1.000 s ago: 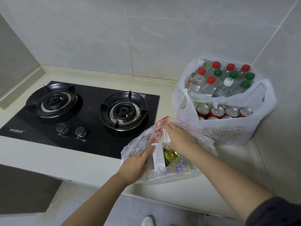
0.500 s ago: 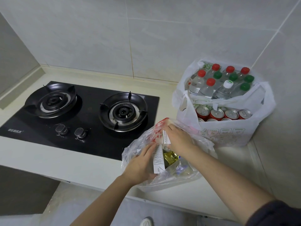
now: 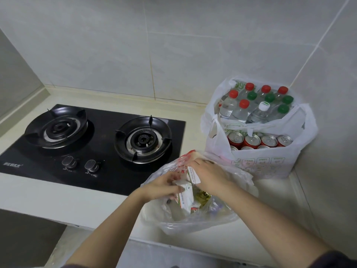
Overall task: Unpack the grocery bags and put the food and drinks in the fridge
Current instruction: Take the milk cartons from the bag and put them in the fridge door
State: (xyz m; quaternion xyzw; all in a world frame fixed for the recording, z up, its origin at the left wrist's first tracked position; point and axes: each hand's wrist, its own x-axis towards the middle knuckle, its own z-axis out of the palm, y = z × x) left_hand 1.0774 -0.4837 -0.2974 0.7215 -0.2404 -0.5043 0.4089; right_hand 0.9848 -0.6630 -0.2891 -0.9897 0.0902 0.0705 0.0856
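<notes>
On the pale counter point(image 3: 58, 200), just right of the black two-burner gas hob point(image 3: 92, 149), a clear plastic bag point(image 3: 202, 223) lies slumped near the front edge, its mouth pulled open. It is thin and crinkled, with red print along its upper rim, and its contents show through the film. Both hands are inside its mouth. The left hand point(image 3: 162, 187) has its fingers and thumb curled round the top of the lower carton point(image 3: 185, 198), a small white box with red and green print that stands tilted in the bag. The right hand point(image 3: 210, 174), back upward, has its fingers bent down over the upper carton point(image 3: 193, 174), a white box of the same kind with a red edge, held just beside the bag's rim; how much plastic is caught in that grip is hidden. Beneath the cartons sits a gold-topped item point(image 3: 202, 196), too blurred to identify.

Behind the clear bag, in the corner of the tiled wall, a white grocery bag point(image 3: 260, 163) stands upright and open. At its back are water bottles point(image 3: 241, 111) with red, green and white caps, packed upright; in front of them are cans point(image 3: 253, 140) with red sides and silver tops.
</notes>
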